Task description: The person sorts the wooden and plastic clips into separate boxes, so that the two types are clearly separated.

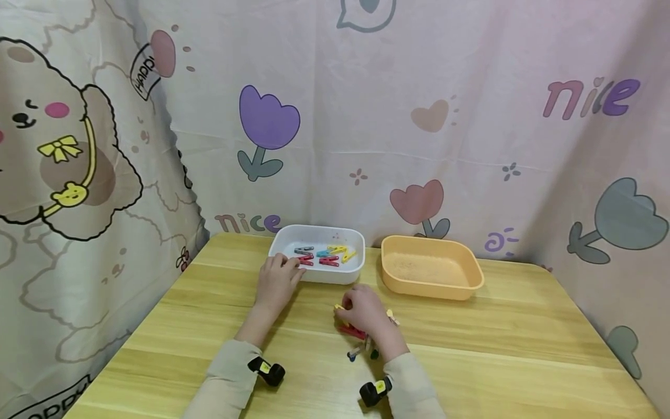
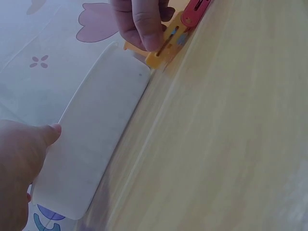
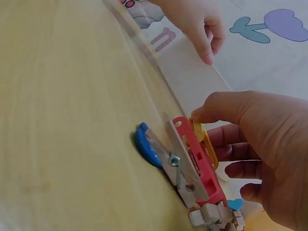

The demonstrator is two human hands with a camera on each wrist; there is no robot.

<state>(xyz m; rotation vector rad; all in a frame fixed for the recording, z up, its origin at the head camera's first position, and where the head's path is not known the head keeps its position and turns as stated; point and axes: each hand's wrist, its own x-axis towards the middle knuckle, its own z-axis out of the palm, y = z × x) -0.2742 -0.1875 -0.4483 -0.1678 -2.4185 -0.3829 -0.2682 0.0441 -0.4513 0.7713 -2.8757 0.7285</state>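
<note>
Toward the near edge of the table (image 1: 523, 337), a blue-tipped wooden clip (image 3: 184, 154) is lying beneath the right wrist, with a red clothespin (image 3: 207, 173) lying close beside it. Just beyond, a yellow clothespin (image 2: 156, 59) is being pinched between the thumb and fingertips of the right hand (image 1: 363, 308), low over the middle of the table (whether the wood is being touched cannot be told). Its long axis is running aslant, so far as it is not being hidden by the fingers, with one end being pointed away from the near edge and leftward.

In that direction the white tray (image 1: 330, 276) is standing, its long side running across the table; a short gap is being left between its near wall and the clothespin. The tray's near left corner is being gripped by the left hand (image 1: 277, 280), so that hand is lying nearer to it. Inside, clothespins (image 1: 328, 261) in several colours are being held. By the far edge, rightward, the orange tray (image 1: 429, 288) is being left untouched.
</note>
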